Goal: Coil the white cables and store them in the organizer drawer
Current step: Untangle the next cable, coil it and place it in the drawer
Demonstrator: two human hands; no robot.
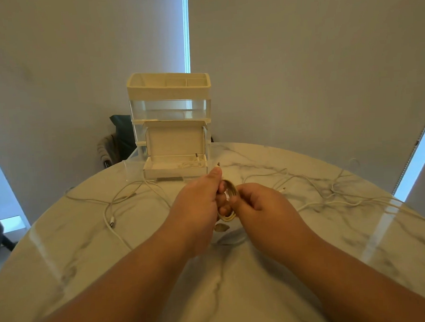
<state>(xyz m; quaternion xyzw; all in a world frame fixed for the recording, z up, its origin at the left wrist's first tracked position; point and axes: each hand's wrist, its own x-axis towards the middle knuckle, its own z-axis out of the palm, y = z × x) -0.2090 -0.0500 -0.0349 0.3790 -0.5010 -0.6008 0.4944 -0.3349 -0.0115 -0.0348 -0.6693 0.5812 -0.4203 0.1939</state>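
Above the marble table's middle, my left hand (198, 198) and my right hand (255, 203) both grip a small coil of white cable (229, 204) between them. One plug end sticks up past my left thumb. A loose white cable (110, 210) sprawls on the left of the table, and another loose white cable (331, 194) lies tangled on the right. The cream and clear organizer (170, 101) stands at the table's far edge. Its bottom drawer (133, 165) is pulled out, with an open white box (176, 162) in it that holds a coiled cable.
The round marble table (213, 284) fills the lower view. A dark chair with cloth over it (114, 143) stands behind the organizer's left side. Grey blinds cover the windows behind.
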